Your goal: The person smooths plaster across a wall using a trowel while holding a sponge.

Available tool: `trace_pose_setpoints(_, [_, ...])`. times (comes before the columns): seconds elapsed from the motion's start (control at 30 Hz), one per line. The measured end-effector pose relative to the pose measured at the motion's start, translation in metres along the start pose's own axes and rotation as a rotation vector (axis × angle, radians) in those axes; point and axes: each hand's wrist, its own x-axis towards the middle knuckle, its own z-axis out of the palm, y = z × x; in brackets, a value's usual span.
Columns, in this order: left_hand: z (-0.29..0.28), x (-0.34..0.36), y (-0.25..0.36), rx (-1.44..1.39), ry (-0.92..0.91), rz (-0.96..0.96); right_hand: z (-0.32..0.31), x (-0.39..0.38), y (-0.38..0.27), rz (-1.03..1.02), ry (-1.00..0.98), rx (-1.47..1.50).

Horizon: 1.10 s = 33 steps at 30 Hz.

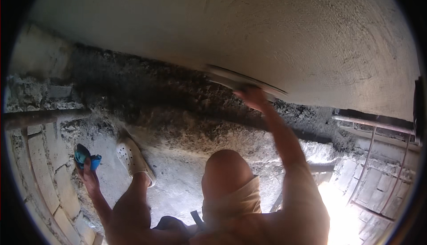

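My right hand [253, 96] grips a long flat trowel [227, 80], blurred by motion, against the lower edge of the smooth plastered surface [222, 22]. Just below it runs a dark, rough band [147, 89] of wall. At the lower left, my left hand [89, 176] holds a blue object [92, 159], perhaps a sponge or cloth; its exact kind is unclear.
My left foot in a white clog [131, 156] rests on the rough concrete; my bent knee [224, 174] fills the lower middle. A rusty pipe [46, 118] crosses the left side over blocks. Thin metal bars [369, 147] and bright light are at the right.
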Motion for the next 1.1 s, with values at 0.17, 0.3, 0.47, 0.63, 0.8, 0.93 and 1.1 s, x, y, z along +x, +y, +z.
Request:
trace_pose_setpoints(0.17, [-0.006,0.008,0.016,0.089,-0.103,-0.003,0.006,-0.101,0.127,-0.080,0.276,0.280])
trace_pose_setpoints(0.3, [0.004,0.011,0.007,0.075,-0.018,-0.032,0.010,-0.031,0.041,-0.060,0.164,0.245])
trace_pose_setpoints(0.47, [0.058,0.012,0.021,-0.018,-0.151,0.062,-0.079,0.023,-0.103,-0.103,0.273,0.271])
trace_pose_setpoints(0.63, [0.037,0.001,0.027,-0.041,0.010,0.048,-0.207,-0.086,-0.104,-0.094,0.234,0.437])
trace_pose_setpoints(0.8, [0.025,0.004,0.012,-0.021,-0.075,0.027,-0.098,-0.140,0.083,0.068,0.122,0.298])
trace_pose_setpoints(0.93, [0.017,-0.004,-0.005,-0.065,-0.004,0.026,-0.019,-0.081,0.079,0.048,0.197,-0.017])
trace_pose_setpoints(1.1, [0.028,-0.013,-0.006,-0.064,-0.030,-0.002,-0.094,-0.011,-0.078,0.056,-0.051,0.151])
